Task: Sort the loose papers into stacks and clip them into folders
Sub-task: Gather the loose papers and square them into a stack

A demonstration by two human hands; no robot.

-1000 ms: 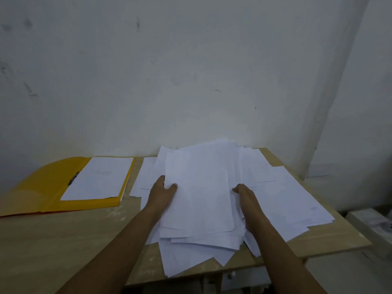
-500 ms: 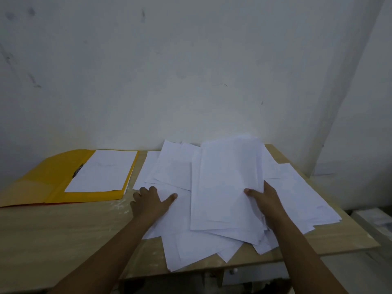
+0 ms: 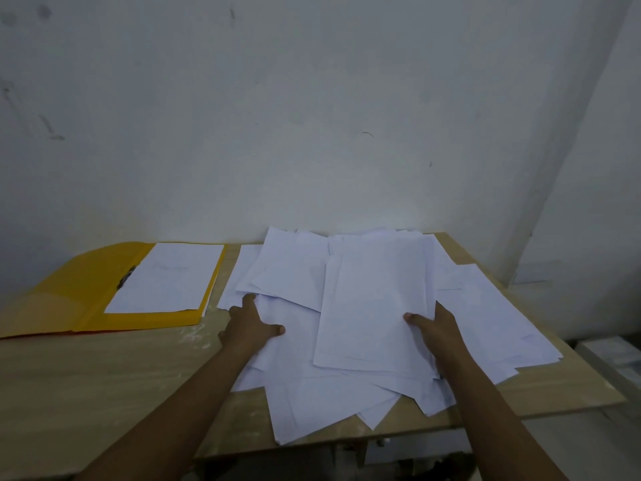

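A messy heap of loose white papers covers the right half of the wooden table. On top lies a straighter stack of sheets. My right hand grips that stack at its right edge, thumb on top. My left hand rests flat on the loose sheets at the heap's left side, fingers spread. At the far left an open yellow folder lies flat with a stack of white sheets under its black clip.
A white wall stands right behind the table. Some sheets overhang the table's front edge. Beyond the right edge, pale boxes sit on the floor.
My left hand let go of the top stack and slid left onto the loose sheets. My right hand carried the stack to the right.
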